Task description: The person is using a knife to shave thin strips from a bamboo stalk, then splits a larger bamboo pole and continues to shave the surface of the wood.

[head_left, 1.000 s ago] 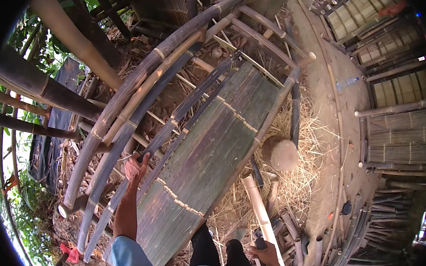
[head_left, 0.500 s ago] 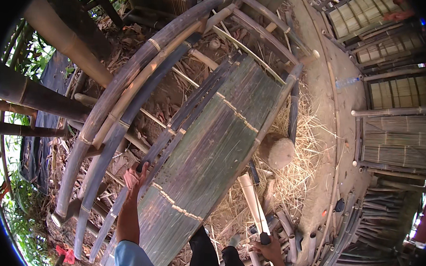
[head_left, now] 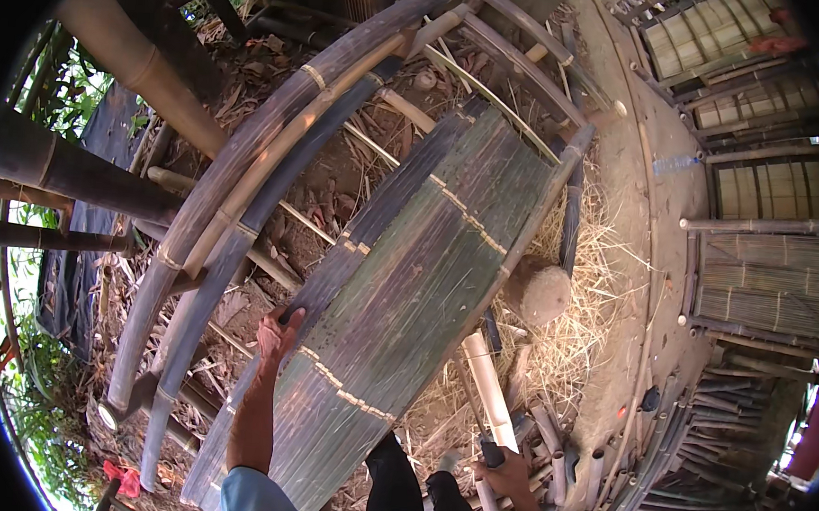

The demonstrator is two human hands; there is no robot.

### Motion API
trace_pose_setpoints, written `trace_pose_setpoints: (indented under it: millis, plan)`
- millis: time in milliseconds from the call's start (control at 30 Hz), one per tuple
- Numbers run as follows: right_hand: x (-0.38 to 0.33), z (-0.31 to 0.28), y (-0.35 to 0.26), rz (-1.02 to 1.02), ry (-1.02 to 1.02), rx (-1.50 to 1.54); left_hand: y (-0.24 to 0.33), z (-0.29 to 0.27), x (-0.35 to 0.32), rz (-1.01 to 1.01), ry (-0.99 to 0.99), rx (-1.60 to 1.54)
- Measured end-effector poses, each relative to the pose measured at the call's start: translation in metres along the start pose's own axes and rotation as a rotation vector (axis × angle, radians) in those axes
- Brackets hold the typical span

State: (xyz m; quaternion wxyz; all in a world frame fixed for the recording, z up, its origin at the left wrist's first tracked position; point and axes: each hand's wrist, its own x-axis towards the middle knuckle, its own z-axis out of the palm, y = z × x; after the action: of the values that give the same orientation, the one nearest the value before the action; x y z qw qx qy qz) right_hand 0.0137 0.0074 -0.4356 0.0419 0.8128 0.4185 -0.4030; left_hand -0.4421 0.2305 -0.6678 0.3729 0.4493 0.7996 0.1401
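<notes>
A long panel of flattened green-brown bamboo lies slantwise in front of me on a bamboo frame. Along its left side runs a dark bamboo slat, pressed close against it. My left hand is closed on that slat's outer edge, its fingertips partly hidden. Low on the right, my right hand is wrapped round the dark handle of a knife. The thin blade points up and left, beside a pale split bamboo piece.
Curved bamboo poles form a rail at the left. A log stump stands on straw beside the panel's right edge. Cut bamboo lengths lie at lower right. Bamboo benches stand at far right.
My left hand has moved right with the dark slats, closing the gaps between them and the panel. The knife in my right hand has shifted slightly left, its blade now showing.
</notes>
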Motion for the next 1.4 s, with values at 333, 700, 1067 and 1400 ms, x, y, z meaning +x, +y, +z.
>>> trace_pose_setpoints:
  millis: [333,700,1067,1400]
  plan:
    - [0.002,-0.014,-0.026,0.011,-0.014,-0.053,-0.024,0.002,0.008,0.063,0.057,-0.154]
    - [0.003,-0.006,-0.033,-0.077,0.025,-0.062,-0.048,0.005,0.027,0.158,-0.065,-0.046]
    - [0.008,0.0,-0.034,-0.073,-0.006,-0.021,-0.034,-0.014,0.025,0.011,-0.278,-0.17]
    - [0.017,0.008,-0.024,-0.084,0.001,-0.016,-0.035,0.001,0.03,0.065,-0.255,-0.143]
